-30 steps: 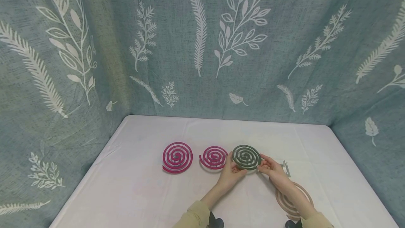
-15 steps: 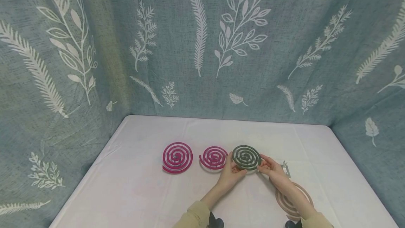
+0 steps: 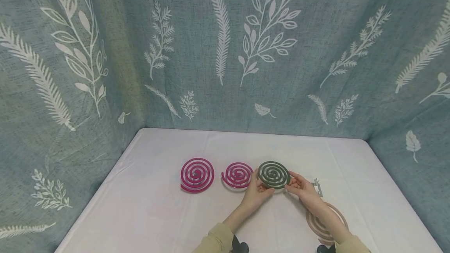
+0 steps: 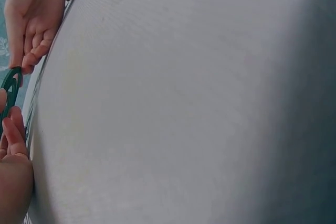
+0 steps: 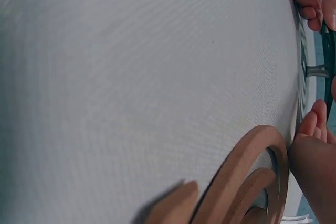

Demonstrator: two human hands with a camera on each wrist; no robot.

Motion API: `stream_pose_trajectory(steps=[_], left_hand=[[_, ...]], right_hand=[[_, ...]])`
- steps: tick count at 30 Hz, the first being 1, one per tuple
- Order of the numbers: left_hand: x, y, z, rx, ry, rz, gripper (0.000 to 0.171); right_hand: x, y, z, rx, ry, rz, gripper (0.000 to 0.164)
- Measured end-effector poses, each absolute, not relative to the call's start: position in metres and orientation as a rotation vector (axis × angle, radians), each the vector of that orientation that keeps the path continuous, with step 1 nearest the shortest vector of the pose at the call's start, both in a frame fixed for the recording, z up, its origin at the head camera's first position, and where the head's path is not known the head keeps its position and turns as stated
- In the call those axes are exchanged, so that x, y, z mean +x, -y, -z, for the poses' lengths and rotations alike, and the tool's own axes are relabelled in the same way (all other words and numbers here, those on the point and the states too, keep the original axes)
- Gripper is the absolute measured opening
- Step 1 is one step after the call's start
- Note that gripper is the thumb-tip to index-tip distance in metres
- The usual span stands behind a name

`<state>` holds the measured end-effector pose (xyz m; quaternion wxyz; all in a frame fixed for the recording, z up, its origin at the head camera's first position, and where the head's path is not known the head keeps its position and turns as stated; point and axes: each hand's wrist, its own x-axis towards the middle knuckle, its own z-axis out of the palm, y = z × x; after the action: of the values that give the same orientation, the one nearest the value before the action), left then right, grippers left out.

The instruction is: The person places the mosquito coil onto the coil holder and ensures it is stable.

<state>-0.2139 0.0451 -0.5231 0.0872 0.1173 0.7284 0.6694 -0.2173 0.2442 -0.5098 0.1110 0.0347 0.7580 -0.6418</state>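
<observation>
Both hands hold a dark green mosquito coil (image 3: 272, 174) a little above the white table. My left hand (image 3: 254, 196) pinches its left edge, and my right hand (image 3: 305, 190) pinches the right edge. Seen edge-on in the right wrist view, the coil (image 5: 329, 51) has a small metal stand (image 5: 316, 71) under its middle. A magenta mosquito coil (image 3: 238, 175) lies just left of my left hand, partly covered by it. Farther left is another magenta coil (image 3: 197, 174). Beneath my right forearm, partly hidden, lies a tan coil (image 5: 262, 142).
A small silvery metal stand (image 3: 317, 187) lies just right of my right hand. White cloth covers the table (image 3: 147, 206). Blue-green curtains (image 3: 197, 50) with white leaf prints stand behind and at both sides.
Hardly anything differs. My right fingers have shifted very slightly at the green coil's edge; the coil and left hand stay in place.
</observation>
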Motion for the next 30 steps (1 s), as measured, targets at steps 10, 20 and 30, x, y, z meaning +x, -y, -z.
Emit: stream_pose_trajectory(steps=[10, 20, 30], left_hand=[[-0.2123, -0.0449, 0.5212, 0.346, -2.152, -2.006, 0.088], [-0.2135, -0.0463, 0.5237, 0.335, -2.178, -1.985, 0.088], [-0.2112, -0.0451, 0.5204, 0.322, -2.201, -1.967, 0.088]], right_hand=[[-0.2163, -0.2447, 0.5089, 0.083, -2.214, 1.887, 0.070], [-0.2152, -0.2435, 0.5067, 0.093, -2.244, 1.888, 0.068], [-0.2150, -0.2429, 0.5071, 0.106, -2.244, 1.885, 0.069]])
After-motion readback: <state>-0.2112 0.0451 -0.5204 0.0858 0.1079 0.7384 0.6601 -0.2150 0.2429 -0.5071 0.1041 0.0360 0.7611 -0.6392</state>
